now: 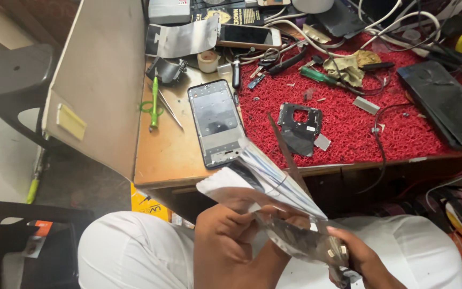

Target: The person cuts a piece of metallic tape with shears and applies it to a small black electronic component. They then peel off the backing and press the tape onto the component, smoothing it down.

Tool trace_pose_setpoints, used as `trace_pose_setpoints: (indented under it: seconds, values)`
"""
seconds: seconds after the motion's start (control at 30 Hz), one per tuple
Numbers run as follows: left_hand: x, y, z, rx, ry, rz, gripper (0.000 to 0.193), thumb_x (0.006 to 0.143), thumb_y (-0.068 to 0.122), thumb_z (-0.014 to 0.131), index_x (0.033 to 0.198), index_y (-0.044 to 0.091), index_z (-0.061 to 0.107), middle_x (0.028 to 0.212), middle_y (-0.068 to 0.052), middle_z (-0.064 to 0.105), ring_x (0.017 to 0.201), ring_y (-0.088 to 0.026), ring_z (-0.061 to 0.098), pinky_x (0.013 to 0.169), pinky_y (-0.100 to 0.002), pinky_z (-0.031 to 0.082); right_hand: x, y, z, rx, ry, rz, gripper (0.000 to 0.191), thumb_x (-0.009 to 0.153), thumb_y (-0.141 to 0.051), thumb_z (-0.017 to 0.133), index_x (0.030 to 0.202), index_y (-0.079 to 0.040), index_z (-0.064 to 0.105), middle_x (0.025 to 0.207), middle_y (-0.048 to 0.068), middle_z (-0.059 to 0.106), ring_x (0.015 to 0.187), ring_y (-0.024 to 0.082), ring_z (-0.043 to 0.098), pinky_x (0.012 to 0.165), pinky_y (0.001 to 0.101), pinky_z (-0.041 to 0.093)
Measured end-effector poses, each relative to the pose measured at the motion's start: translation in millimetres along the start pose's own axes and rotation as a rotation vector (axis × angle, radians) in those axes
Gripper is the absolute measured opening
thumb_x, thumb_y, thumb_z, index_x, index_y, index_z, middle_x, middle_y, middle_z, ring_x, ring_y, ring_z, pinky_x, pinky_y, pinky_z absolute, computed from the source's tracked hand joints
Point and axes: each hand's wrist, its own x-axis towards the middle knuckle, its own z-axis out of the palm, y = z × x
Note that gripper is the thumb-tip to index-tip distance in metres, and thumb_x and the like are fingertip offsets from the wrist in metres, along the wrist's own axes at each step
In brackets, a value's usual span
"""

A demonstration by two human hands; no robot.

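Observation:
My left hand (223, 233) grips a shiny silver pouch (263, 182) from below, holding it over my lap in front of the table's edge. My right hand (362, 259) is closed around the handles of a pair of scissors (289, 155). The dark blades point up and away, and they lie across the pouch's right side. The lower part of the pouch, near my right hand, looks crumpled. I cannot tell whether the blades are cutting into it.
A phone frame (216, 120) lies on the wooden table (167, 155), next to a green screwdriver (154, 101). On the red mat (348, 123) are a black phone part (299, 120), tools, cables and a dark panel (445, 101). A dark stool (14, 75) stands at the left.

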Motion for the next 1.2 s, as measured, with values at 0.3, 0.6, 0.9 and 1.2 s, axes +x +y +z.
trace_pose_setpoints:
  seconds: [0.3,0.6,0.9,1.2]
  values:
    - [-12.8,-5.8,-0.4,-0.195,0.17,-0.196,0.018,0.078,-0.007,0.081,0.092,-0.01,0.072,0.093,-0.017,0.079,0.092,-0.022,0.08,0.09,-0.037,0.064,-32.9,-28.1,41.0,-0.071,0.163,0.118,0.058,0.088,-0.058,0.059,0.079,-0.001,0.061,0.051,0.015,0.052,0.044,0.027,0.051,0.045,0.0395,0.036]
    - [-16.6,-6.0,-1.2,-0.26,0.138,-0.147,0.023,0.08,-0.003,0.083,0.098,-0.011,0.071,0.099,-0.021,0.08,0.099,-0.024,0.08,0.095,-0.035,0.062,-24.5,-22.7,25.7,-0.173,0.151,0.161,0.071,0.091,-0.062,0.052,0.069,0.005,0.06,0.05,0.022,0.056,0.046,0.033,0.057,0.052,0.044,0.046]
    - [-20.3,-22.8,7.5,-0.166,0.292,-0.199,0.028,0.076,-0.005,0.085,0.095,-0.009,0.066,0.095,-0.021,0.082,0.092,-0.024,0.082,0.088,-0.032,0.062,-75.7,-14.1,25.6,-0.685,-0.118,-0.974,0.065,0.09,-0.021,0.068,0.149,-0.001,0.051,0.082,0.005,0.069,0.068,0.01,0.066,0.062,0.0249,0.059]
    - [-18.5,-21.8,8.5,-0.279,0.23,-0.138,0.023,0.079,-0.018,0.076,0.098,-0.011,0.066,0.104,-0.021,0.078,0.101,-0.023,0.078,0.094,-0.034,0.062,-104.7,-4.0,49.6,-0.752,0.153,-0.903,0.075,0.081,-0.011,0.074,0.154,-0.006,0.06,0.091,0.009,0.07,0.077,0.014,0.065,0.065,0.0274,0.06]
